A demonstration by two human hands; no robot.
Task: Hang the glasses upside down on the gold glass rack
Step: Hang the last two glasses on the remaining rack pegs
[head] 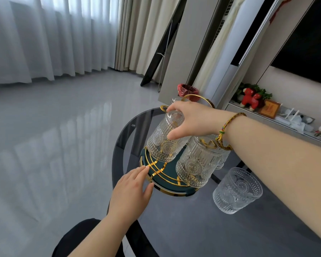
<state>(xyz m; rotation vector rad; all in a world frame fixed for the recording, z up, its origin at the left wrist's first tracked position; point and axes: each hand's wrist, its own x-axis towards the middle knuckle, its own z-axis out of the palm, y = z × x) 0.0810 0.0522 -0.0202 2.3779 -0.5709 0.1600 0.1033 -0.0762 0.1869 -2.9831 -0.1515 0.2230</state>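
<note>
Your right hand (191, 120) grips an upside-down glass (165, 140) on the gold rack (160, 170); left hand (131, 191), fingers loose, rests on its near-left rim.

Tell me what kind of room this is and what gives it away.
Most likely a home living room. A large dark screen hangs on the wall above a low shelf with a red toy animal, long curtains cover the window, and the gold glass rack stands on a round glass table.
</note>
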